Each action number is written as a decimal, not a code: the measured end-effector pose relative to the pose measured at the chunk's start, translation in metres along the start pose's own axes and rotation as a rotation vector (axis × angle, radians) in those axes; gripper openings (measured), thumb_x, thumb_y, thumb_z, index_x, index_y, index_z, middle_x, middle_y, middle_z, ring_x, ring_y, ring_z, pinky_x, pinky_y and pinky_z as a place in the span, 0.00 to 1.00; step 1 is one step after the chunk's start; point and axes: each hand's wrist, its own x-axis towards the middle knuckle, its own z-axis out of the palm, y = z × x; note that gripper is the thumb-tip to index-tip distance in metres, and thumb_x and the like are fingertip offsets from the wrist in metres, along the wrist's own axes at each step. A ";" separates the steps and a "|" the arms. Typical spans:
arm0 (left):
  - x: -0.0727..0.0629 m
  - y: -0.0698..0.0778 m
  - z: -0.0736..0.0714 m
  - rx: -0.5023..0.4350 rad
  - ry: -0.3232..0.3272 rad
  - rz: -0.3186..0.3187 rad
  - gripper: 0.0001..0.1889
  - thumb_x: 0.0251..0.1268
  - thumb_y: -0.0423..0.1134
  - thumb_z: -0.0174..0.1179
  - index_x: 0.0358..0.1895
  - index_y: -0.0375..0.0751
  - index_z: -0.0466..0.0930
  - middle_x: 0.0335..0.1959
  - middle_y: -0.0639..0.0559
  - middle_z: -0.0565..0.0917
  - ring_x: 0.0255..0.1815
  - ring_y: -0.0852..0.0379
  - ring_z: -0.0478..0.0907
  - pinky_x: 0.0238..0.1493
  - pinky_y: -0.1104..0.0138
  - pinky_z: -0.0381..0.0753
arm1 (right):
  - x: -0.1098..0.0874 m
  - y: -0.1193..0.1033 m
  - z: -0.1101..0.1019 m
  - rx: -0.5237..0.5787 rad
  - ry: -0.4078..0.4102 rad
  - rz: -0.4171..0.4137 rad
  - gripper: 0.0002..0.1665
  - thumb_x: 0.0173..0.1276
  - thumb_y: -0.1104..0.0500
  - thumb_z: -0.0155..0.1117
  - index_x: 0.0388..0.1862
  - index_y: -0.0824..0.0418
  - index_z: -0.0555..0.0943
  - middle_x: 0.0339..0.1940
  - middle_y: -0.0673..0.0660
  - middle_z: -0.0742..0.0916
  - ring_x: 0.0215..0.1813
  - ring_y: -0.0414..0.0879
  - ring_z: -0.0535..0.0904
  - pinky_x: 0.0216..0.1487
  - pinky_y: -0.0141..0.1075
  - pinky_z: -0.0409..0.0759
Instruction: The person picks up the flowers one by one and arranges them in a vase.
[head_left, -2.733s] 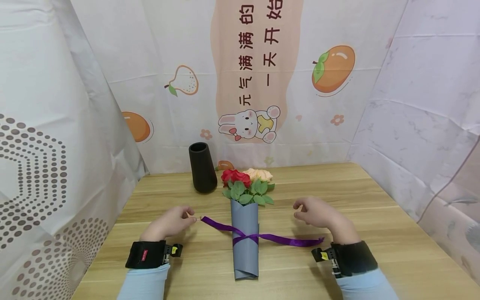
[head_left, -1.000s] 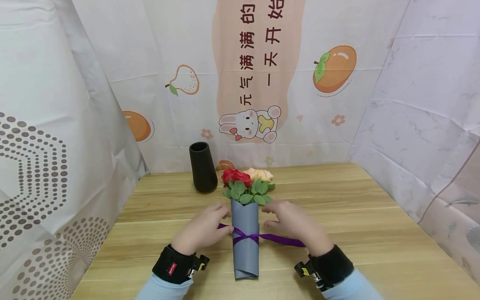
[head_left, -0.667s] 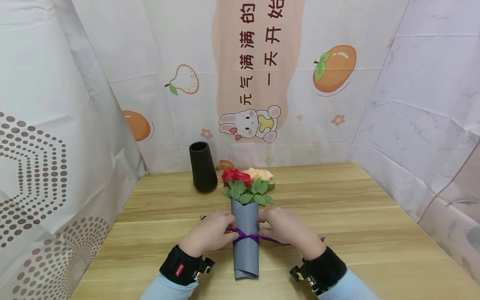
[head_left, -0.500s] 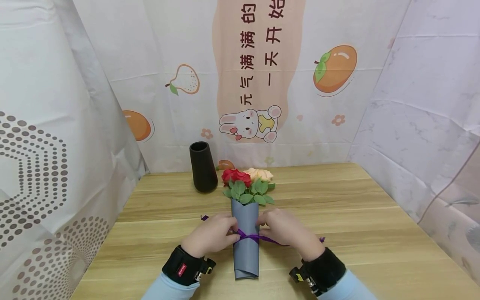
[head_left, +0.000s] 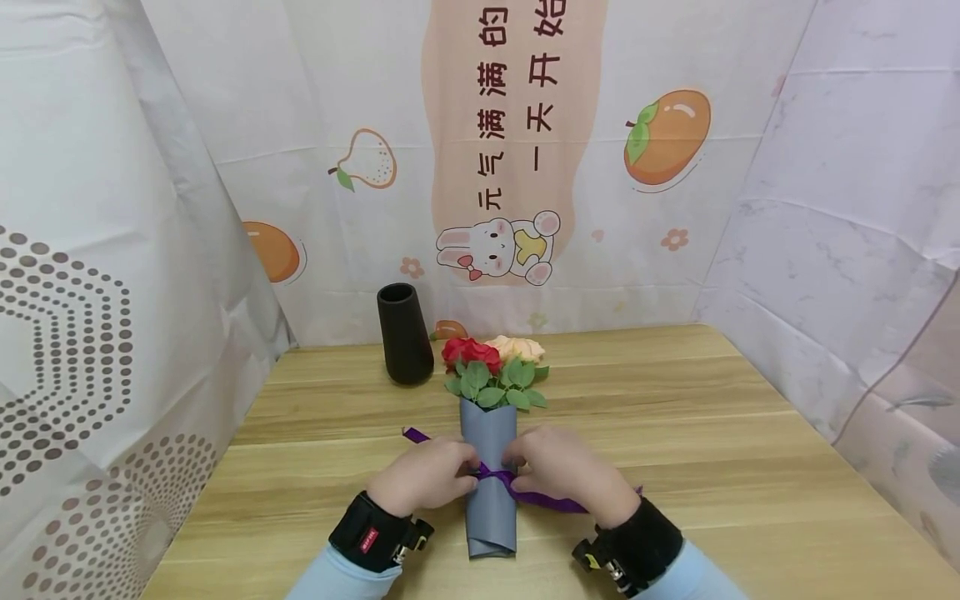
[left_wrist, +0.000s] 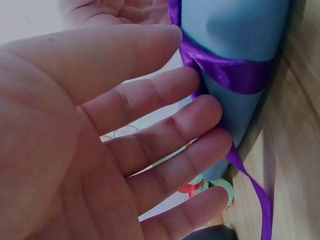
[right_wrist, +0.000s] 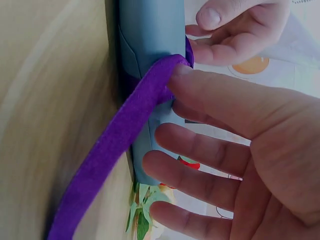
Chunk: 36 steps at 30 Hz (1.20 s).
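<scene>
A bouquet of red and peach roses (head_left: 513, 348) lies on the table, its stems wrapped in blue-grey paper (head_left: 491, 521). Round the wrap runs a purple ribbon (left_wrist: 235, 75), crossed at the front, with a tail out to each side. My left hand (head_left: 427, 475) is at the left of the crossing, thumb and index finger pinching the ribbon. From the other side my right hand (head_left: 566, 471) pinches it too, thumb on the ribbon band (right_wrist: 145, 97) near the crossing. The remaining fingers of both hands are loosely bent beside the paper. The exact contact at the crossing is partly hidden.
A black vase (head_left: 406, 337) stands upright behind and left of the bouquet. The wooden table (head_left: 637, 375) ends at a printed cloth backdrop (head_left: 337, 250), with more cloth hanging at both sides.
Both hands have come in from the sides to the ribbon's crossing. Over the last half second they slid slightly toward the near edge, and the right ribbon tail shifted. The bouquet stays put.
</scene>
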 end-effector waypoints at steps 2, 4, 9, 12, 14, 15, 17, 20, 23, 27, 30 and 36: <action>0.001 0.000 0.001 0.001 -0.005 0.011 0.06 0.68 0.41 0.68 0.42 0.44 0.87 0.36 0.59 0.80 0.36 0.65 0.74 0.40 0.68 0.79 | 0.001 -0.002 0.001 0.010 0.003 -0.010 0.07 0.58 0.54 0.80 0.35 0.49 0.89 0.32 0.41 0.87 0.35 0.35 0.80 0.36 0.34 0.80; 0.001 0.000 0.002 0.003 -0.011 0.025 0.05 0.67 0.40 0.68 0.41 0.44 0.88 0.36 0.60 0.80 0.35 0.65 0.73 0.38 0.69 0.78 | 0.002 -0.003 0.002 0.014 0.005 -0.019 0.05 0.59 0.55 0.79 0.33 0.49 0.88 0.30 0.40 0.86 0.34 0.33 0.79 0.35 0.33 0.79; 0.002 0.001 0.003 0.020 -0.014 0.048 0.03 0.67 0.39 0.68 0.39 0.45 0.88 0.34 0.60 0.78 0.33 0.65 0.71 0.35 0.71 0.75 | 0.004 -0.003 0.004 0.011 0.011 -0.037 0.05 0.61 0.57 0.78 0.29 0.49 0.88 0.28 0.37 0.84 0.31 0.32 0.77 0.33 0.31 0.78; 0.003 0.002 0.003 0.031 -0.014 0.046 0.03 0.66 0.39 0.69 0.39 0.45 0.88 0.34 0.60 0.78 0.33 0.65 0.71 0.34 0.71 0.74 | 0.005 -0.003 0.005 0.004 0.020 -0.055 0.07 0.62 0.57 0.77 0.27 0.48 0.87 0.26 0.36 0.83 0.30 0.32 0.75 0.32 0.30 0.77; 0.003 0.003 0.004 0.041 -0.013 0.053 0.04 0.66 0.39 0.69 0.40 0.45 0.88 0.34 0.60 0.78 0.33 0.65 0.71 0.34 0.71 0.74 | 0.005 -0.003 0.005 0.007 0.027 -0.065 0.08 0.63 0.57 0.76 0.26 0.48 0.86 0.26 0.36 0.82 0.30 0.31 0.75 0.32 0.29 0.76; 0.004 0.004 0.004 0.047 -0.013 0.057 0.04 0.66 0.39 0.69 0.41 0.45 0.88 0.34 0.60 0.78 0.33 0.65 0.71 0.34 0.71 0.74 | 0.005 -0.004 0.005 0.008 0.031 -0.068 0.09 0.64 0.57 0.76 0.26 0.48 0.85 0.25 0.36 0.82 0.29 0.31 0.74 0.32 0.29 0.76; 0.005 0.004 0.006 0.060 -0.003 0.073 0.04 0.65 0.39 0.70 0.40 0.45 0.88 0.34 0.60 0.77 0.33 0.66 0.71 0.34 0.71 0.74 | 0.005 -0.004 0.005 0.016 0.037 -0.074 0.10 0.65 0.57 0.75 0.25 0.47 0.85 0.25 0.36 0.82 0.29 0.31 0.74 0.32 0.29 0.76; 0.006 0.005 0.011 0.076 0.021 0.094 0.03 0.64 0.38 0.70 0.37 0.47 0.86 0.33 0.61 0.76 0.32 0.66 0.71 0.33 0.72 0.74 | 0.004 -0.004 0.006 0.028 0.044 -0.082 0.10 0.65 0.57 0.74 0.25 0.47 0.85 0.26 0.36 0.82 0.30 0.31 0.75 0.33 0.28 0.76; 0.005 0.005 0.013 0.080 0.038 0.102 0.04 0.64 0.37 0.70 0.34 0.48 0.84 0.32 0.62 0.75 0.30 0.67 0.70 0.31 0.73 0.73 | 0.005 -0.004 0.008 0.042 0.040 -0.088 0.10 0.66 0.57 0.74 0.25 0.47 0.84 0.26 0.36 0.82 0.30 0.30 0.75 0.32 0.28 0.76; 0.005 0.004 0.013 0.076 0.050 0.105 0.06 0.64 0.36 0.70 0.32 0.50 0.82 0.30 0.63 0.75 0.29 0.68 0.71 0.31 0.73 0.74 | 0.006 -0.002 0.010 0.064 0.022 -0.087 0.12 0.64 0.58 0.75 0.24 0.47 0.83 0.25 0.36 0.80 0.29 0.31 0.74 0.31 0.27 0.74; 0.006 -0.002 0.013 0.049 0.049 0.104 0.08 0.65 0.36 0.70 0.30 0.50 0.80 0.28 0.64 0.75 0.29 0.67 0.71 0.30 0.72 0.73 | 0.005 0.001 0.010 0.073 0.000 -0.071 0.13 0.63 0.60 0.76 0.23 0.47 0.82 0.24 0.36 0.79 0.28 0.31 0.73 0.31 0.27 0.74; 0.004 -0.012 0.009 0.017 0.051 0.090 0.10 0.66 0.34 0.68 0.28 0.49 0.78 0.25 0.63 0.73 0.27 0.66 0.70 0.29 0.72 0.73 | 0.002 0.005 0.009 0.103 -0.018 -0.033 0.13 0.63 0.59 0.76 0.24 0.47 0.81 0.23 0.36 0.77 0.27 0.32 0.72 0.29 0.28 0.73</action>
